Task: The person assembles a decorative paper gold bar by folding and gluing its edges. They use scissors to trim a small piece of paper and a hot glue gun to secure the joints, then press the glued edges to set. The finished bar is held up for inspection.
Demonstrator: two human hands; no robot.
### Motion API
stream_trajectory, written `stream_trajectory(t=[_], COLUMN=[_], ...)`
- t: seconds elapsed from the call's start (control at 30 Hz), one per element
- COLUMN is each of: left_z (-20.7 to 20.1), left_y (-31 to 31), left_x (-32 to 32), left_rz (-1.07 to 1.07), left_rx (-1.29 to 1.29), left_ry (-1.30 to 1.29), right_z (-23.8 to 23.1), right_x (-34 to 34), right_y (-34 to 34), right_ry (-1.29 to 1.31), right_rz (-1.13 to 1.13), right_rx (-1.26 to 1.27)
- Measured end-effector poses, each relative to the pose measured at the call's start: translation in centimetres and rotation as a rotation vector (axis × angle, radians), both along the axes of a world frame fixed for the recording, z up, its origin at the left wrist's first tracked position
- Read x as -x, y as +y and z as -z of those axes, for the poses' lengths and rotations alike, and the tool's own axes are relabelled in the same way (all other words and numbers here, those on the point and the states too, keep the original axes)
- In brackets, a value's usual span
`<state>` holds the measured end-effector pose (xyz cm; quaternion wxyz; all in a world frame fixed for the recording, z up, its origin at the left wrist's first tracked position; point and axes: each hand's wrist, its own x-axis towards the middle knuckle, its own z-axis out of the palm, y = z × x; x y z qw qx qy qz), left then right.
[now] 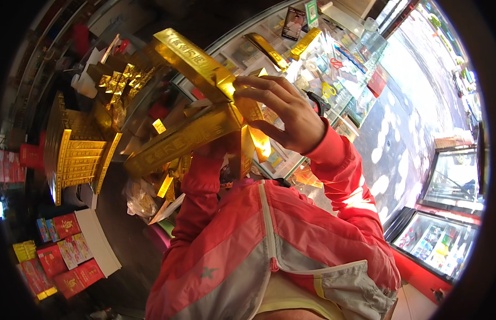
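A gold foil paper structure (189,136) is raised before my chest, its long folded arms meeting at a joint. One arm points to the upper left and carries embossed characters. My right hand (282,109) pinches the structure at that joint, fingertips on the upper fold and thumb lower down. My left hand is almost wholly hidden behind the lower arm of the structure. Only the red left sleeve shows plainly below it, so its fingers cannot be made out.
A glass counter (226,40) ahead bears gold foil strips (305,44), red scissors (336,63) and yellow scissors (328,89). To the left stand a gold paper house (80,154) and red boxes (80,278). A glass-topped cooler (437,242) is at right, by the sunlit street.
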<state>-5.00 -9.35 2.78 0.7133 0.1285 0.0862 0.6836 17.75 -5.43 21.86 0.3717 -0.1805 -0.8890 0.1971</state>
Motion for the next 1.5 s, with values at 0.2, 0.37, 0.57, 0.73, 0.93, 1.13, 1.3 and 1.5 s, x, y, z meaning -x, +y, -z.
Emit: stream_trajectory(t=[0.2,0.37,0.57,0.73,0.93,1.13,1.3,1.5], left_z=[-0.1,0.0,0.1,0.6,2.0,1.5,-0.2,-1.9], left_y=[-0.4,-0.4,-0.1,0.3,0.2,0.0,-0.2,0.1], left_x=[-0.2,-0.4,-0.6,-0.3,0.9,1.2,0.6,-0.2], left_rz=[0.097,0.076,0.111,0.136,0.208,0.192,0.136,0.136], left_rx=[-0.086,-0.089,-0.119,-0.138,-0.187,-0.191,-0.181,-0.189], left_ry=[-0.087,-0.031,-0.060,-0.069,-0.100,-0.111,-0.109,-0.124], right_z=[-0.4,-0.7,-1.5,-2.0,-1.6,-1.1,-1.1,-0.8], right_x=[-0.4,-0.6,-1.3,-1.3,-0.6,0.2,0.4,0.8], right_y=[-0.6,-0.8,-0.5,0.0,1.3,1.6,-0.2,-1.3], right_ry=[-0.029,-0.062,-0.161,-0.128,-0.024,0.036,0.013,0.055], right_rz=[0.025,0.041,0.026,-0.043,-0.157,-0.111,0.110,0.157], right_rx=[0.034,-0.015,-0.041,-0.016,-0.014,0.018,-0.054,0.013])
